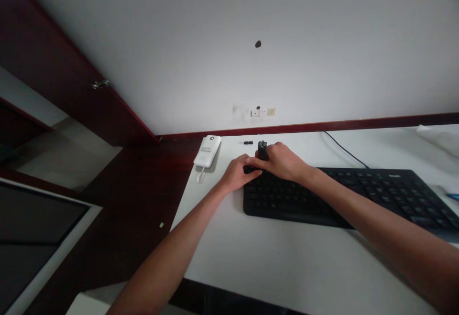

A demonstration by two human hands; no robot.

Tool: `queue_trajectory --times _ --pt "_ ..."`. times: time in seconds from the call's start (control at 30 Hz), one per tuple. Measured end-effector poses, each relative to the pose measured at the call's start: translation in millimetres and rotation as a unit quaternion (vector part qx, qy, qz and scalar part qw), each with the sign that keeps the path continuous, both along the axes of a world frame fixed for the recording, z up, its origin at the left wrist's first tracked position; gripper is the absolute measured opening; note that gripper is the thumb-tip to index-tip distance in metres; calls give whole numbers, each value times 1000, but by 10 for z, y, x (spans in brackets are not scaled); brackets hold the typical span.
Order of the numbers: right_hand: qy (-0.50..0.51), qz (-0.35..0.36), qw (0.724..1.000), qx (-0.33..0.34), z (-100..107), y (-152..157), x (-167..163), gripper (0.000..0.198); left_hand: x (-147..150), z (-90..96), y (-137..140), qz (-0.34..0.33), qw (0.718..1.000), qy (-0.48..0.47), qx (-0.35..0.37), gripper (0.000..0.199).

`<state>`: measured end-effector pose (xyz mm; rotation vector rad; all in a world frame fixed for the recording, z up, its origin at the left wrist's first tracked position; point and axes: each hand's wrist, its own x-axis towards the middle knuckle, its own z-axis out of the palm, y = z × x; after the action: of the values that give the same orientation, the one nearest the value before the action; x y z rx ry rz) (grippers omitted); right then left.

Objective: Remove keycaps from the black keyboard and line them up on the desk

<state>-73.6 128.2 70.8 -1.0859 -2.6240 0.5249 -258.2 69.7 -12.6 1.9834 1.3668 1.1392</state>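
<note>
A black keyboard lies on the white desk, its far left corner under my hands. My right hand is closed around a small black tool with a blocky, notched end pointing up. The tool's lower part is hidden, so its kind is unclear. Beside it, my left hand rests at the keyboard's corner with thumb and fingers apart, the thumb reaching over the keys. The fingertips of both hands meet there. Just beyond them lie small black pieces, like keycaps.
Left of my hands, a white power bank with a short looped cable sits near the desk's left edge. A black cable runs behind the keyboard. A blue pen-like item and whitish sheet are at right. Wall sockets are behind.
</note>
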Motion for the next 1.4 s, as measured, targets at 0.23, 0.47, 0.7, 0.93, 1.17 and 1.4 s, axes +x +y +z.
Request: queue_trajectory --times 0.23,0.47,0.7,0.93,1.17,1.4 --pt "-24 17 998 -62 107 74 -21 63 -25 -56 16 -34 997 -57 -31 26" --pt "-68 31 994 -83 173 233 -214 60 6 8 9 -48 994 -87 -44 28" --pt "-88 18 992 -85 226 189 -339 56 -18 17 11 -26 998 -32 -40 22" --pt "-2 150 951 -270 225 370 16 35 -57 -24 18 -2 1000 -5 -8 24" --pt "24 255 908 -332 211 517 209 32 -61 -34 17 -20 999 -44 -11 19" --pt "48 237 918 -316 99 524 126 34 -79 27 23 -34 997 -64 -39 17"
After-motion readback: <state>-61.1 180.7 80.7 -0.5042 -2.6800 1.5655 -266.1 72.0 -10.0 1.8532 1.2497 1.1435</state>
